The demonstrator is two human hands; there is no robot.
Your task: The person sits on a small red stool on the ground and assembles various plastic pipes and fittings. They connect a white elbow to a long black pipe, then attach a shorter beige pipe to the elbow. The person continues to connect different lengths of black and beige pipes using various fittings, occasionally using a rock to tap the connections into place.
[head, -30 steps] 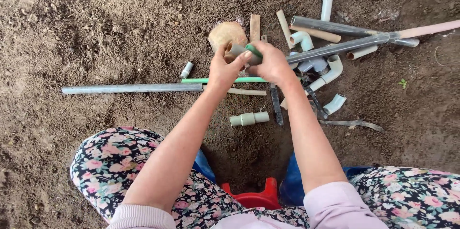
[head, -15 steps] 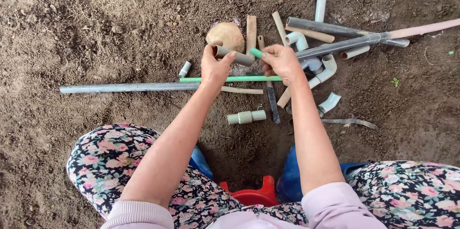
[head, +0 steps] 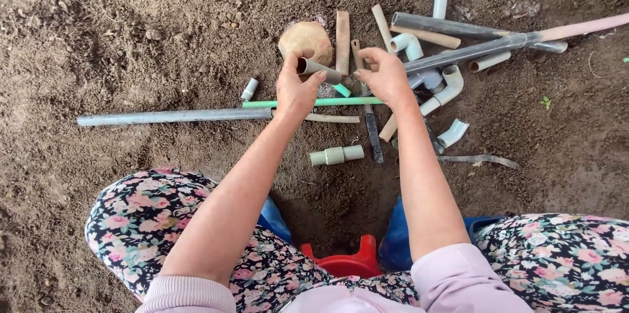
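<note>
Nearest to me are my knees in flower-printed fabric, the pink cuffs of my sleeves, and the edge of a red plastic stool (head: pixel 342 262) between my legs. Blue footwear (head: pixel 401 241) shows on the dark, crumbly soil (head: pixel 131 38) below.

Both my bare forearms reach forward over the soil. Just ahead of my knees lies a short beige pipe coupling (head: pixel 337 154) on its side. Beyond it, a long grey metal pipe (head: pixel 173 116) stretches off to my left, with a thin green plastic rod (head: pixel 314 102) lying in line above it, passing under my hands.

My left hand (head: pixel 296 90) has its grip clenched around a short grey-brown plastic tube (head: pixel 319 69), open end facing left, held above the ground. My right hand (head: pixel 386 76) hovers just beside that tube's far end, fingers curled and pinched together; I cannot tell whether its grip holds anything.

Behind my hands sits a round tan stone-like lump (head: pixel 306 41). To the right spreads a heap of white pipe elbows (head: pixel 445 87), beige offcuts and a long grey pipe (head: pixel 468 52) with a pink end.
</note>
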